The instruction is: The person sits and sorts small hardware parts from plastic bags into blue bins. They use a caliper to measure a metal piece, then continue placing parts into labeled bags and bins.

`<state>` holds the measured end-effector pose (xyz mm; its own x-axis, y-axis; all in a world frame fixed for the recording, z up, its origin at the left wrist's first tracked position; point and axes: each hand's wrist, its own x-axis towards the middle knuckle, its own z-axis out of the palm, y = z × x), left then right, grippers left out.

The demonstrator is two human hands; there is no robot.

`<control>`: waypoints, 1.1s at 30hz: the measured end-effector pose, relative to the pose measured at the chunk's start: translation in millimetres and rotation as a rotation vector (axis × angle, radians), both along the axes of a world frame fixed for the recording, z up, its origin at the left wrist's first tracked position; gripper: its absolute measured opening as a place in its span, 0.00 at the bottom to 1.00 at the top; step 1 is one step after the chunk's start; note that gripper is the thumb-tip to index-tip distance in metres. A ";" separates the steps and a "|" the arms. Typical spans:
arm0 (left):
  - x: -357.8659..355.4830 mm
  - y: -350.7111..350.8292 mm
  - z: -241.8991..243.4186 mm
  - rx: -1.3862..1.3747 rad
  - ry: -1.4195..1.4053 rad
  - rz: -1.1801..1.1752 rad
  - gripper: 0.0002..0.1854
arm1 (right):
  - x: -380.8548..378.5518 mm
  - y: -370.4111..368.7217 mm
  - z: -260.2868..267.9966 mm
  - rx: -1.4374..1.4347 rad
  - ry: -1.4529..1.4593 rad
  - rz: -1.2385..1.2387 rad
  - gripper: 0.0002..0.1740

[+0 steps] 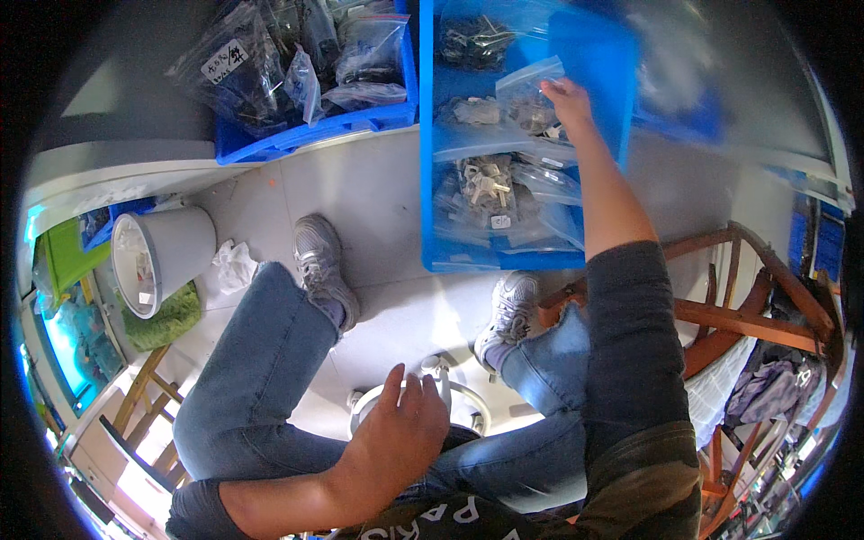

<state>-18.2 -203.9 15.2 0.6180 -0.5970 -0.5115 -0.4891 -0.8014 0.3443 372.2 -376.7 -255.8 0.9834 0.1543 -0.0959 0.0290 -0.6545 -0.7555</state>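
In the blue plastic bin (426, 182) in front of me, my right hand (569, 106) pinches the upper edge of a clear zip-lock bag (521, 91) with small, unclear contents. Nearer to me in that bin lies a clear bag of metal keys or key blanks (487, 183), with a small label bearing writing beside it. Other clear bags (476, 111) and a bundle of dark small parts (476, 40) are farther back. Over my lap hangs my left hand (403, 432), holding nothing, its fingers loosely apart.
A second blue bin (317, 135) heaped with zip-lock bags (368, 57) stands at upper left. A white waste bin (179, 246) lies tilted beside crumpled tissue (234, 266) and a green mat (165, 317). Wooden chair frames (749, 322) crowd the right side.
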 end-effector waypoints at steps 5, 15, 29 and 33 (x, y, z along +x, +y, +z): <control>5.3 1.1 -5.2 0.006 -0.099 0.042 0.16 | -28.8 -11.1 54.1 -0.090 -0.084 0.023 0.21; 97.6 28.9 -5.8 -0.555 -0.497 0.747 0.39 | -153.9 -9.9 293.7 0.671 0.292 -0.103 0.13; 79.5 9.2 5.3 -1.502 0.726 1.149 0.29 | -223.1 17.3 312.2 0.913 0.289 0.193 0.25; 86.3 11.8 7.2 -1.599 0.748 1.202 0.26 | -225.4 35.2 300.5 1.089 0.416 0.290 0.24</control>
<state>68.1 -192.1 22.4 0.9047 -0.2262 -0.3610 0.4237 0.5645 0.7083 146.8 -341.5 44.6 0.8232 0.5622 -0.0793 -0.3075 0.3240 -0.8947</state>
